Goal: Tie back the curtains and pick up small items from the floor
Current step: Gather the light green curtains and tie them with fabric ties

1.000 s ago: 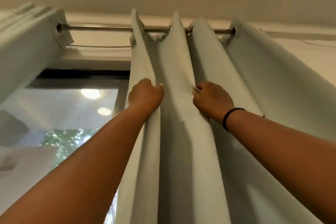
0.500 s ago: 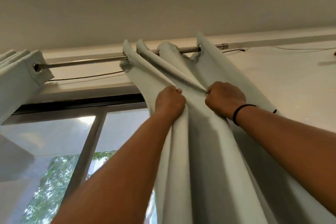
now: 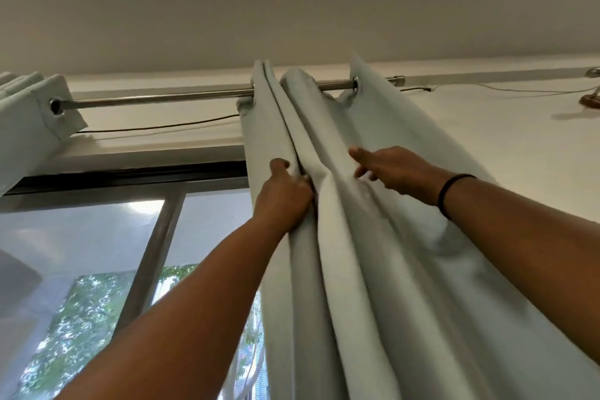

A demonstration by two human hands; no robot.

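Observation:
A pale grey-green curtain [image 3: 383, 263] hangs in bunched folds from a metal rod [image 3: 162, 100] in the middle of the head view. My left hand [image 3: 284, 195] grips the curtain's left folds, fingers curled round the cloth. My right hand [image 3: 394, 169], with a black band on its wrist, lies against a fold further right with its fingers stretched out, holding nothing. A second pale curtain [image 3: 29, 120] is gathered at the rod's far left end.
Below the rod a window [image 3: 97, 237] with a dark frame and a metal upright shows trees outside. A thin cable [image 3: 156, 127] runs along the wall under the rod. The ceiling is close above. A small fixture [image 3: 591, 97] sits on the wall at far right.
The curtain folds have slid right along the rod and bunched tighter. My right hand has let go of its fold and straightened its fingers. My left hand keeps its grip.

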